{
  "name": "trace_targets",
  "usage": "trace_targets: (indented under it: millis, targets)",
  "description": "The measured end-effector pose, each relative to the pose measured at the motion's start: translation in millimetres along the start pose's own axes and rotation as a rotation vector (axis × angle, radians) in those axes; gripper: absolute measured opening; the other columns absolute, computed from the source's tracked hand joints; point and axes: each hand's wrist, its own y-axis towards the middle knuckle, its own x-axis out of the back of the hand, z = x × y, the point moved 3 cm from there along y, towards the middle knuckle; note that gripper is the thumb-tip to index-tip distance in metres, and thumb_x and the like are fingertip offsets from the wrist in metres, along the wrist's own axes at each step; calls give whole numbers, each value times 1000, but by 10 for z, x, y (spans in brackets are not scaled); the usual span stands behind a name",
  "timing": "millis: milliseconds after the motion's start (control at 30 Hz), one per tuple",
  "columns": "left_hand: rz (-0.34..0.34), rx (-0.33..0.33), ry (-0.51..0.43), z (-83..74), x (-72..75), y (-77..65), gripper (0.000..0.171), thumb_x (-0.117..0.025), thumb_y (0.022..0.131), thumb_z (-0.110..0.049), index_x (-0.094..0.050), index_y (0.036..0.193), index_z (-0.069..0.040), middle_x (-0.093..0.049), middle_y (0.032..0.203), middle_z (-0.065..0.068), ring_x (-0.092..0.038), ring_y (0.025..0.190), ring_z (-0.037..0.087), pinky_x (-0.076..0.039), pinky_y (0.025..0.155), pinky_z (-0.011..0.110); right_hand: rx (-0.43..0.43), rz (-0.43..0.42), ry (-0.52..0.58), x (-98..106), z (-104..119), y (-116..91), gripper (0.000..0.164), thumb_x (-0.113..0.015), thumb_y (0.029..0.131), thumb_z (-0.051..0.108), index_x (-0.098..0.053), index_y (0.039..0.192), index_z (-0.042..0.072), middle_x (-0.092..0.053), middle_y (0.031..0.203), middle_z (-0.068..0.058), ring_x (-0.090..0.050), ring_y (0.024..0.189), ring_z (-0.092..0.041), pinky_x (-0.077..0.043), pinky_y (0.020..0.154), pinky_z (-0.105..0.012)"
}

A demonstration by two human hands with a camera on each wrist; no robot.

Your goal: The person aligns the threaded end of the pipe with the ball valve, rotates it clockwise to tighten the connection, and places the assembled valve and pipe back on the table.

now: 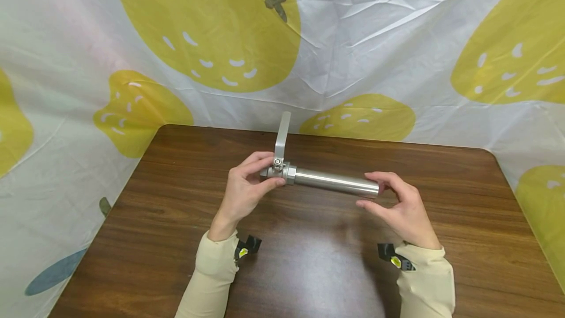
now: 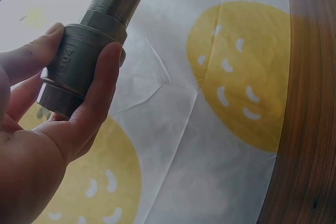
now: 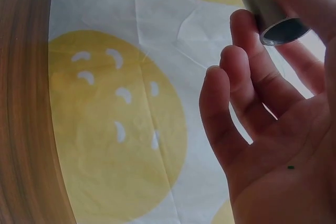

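Note:
A steel ball valve (image 1: 289,172) with a long lever handle (image 1: 281,137) is held above the table by my left hand (image 1: 244,188), thumb on the near side and fingers on the far side. In the left wrist view its body (image 2: 71,59) bears the raised mark 304. A smooth steel pipe (image 1: 331,181) extends from the valve to the right, joined at a hex collar. Around the pipe's free end my right hand (image 1: 407,211) has thumb and fingers spread. The right wrist view shows the hollow pipe end (image 3: 286,31) between thumb and index finger; whether they touch it I cannot tell.
Below lies a brown wood-grain table (image 1: 167,239) with rounded far corners. White cloth (image 1: 379,23) with yellow fruit prints hangs behind it and at both sides. Each wrist wears a dark camera mount (image 1: 247,247) over a cream sleeve.

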Motion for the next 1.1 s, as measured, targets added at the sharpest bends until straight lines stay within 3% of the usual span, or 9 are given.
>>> trace_targets:
  millis: [200, 433, 600, 800, 1100]
  targets:
    - [2, 3, 9, -2, -1, -2, 43, -74, 66, 5, -60, 106, 10, -56, 109, 16, -56, 89, 17, -54, 69, 26, 6, -13, -6, 1, -15, 1, 51, -76, 52, -17, -59, 99, -5, -59, 80, -1, -50, 71, -3, -42, 68, -13]
    - [1, 11, 11, 0, 3, -1, 44, -74, 66, 5, -60, 107, 10, -56, 109, 16, -56, 90, 17, -54, 70, 27, -5, -11, -30, 6, -1, 8, 50, -77, 52, -17, -59, 97, -4, -58, 77, -2, -51, 67, -11, -42, 66, -11]
    - [-1, 13, 10, -11, -3, 3, 44, -74, 66, 6, -60, 107, 10, -56, 109, 17, -56, 89, 17, -54, 70, 27, 13, -15, -17, 6, -8, 16, 49, -77, 51, -16, -59, 96, -4, -58, 79, -4, -50, 69, -7, -41, 64, -12]
    - [-4, 16, 20, -13, -2, 9, 44, -74, 66, 6, -59, 107, 11, -56, 110, 18, -56, 90, 17, -53, 72, 25, 47, -32, 39, -4, -155, -2, 50, -79, 50, -14, -61, 95, -1, -59, 88, -6, -47, 73, -7, -39, 65, -15]
    - [-2, 17, 9, -5, 1, -1, 44, -74, 66, 5, -60, 107, 10, -56, 109, 16, -56, 90, 17, -53, 72, 24, 37, -24, 18, -12, -319, -58, 52, -82, 52, -6, -63, 100, 3, -59, 88, -1, -48, 72, -13, -39, 67, -15]
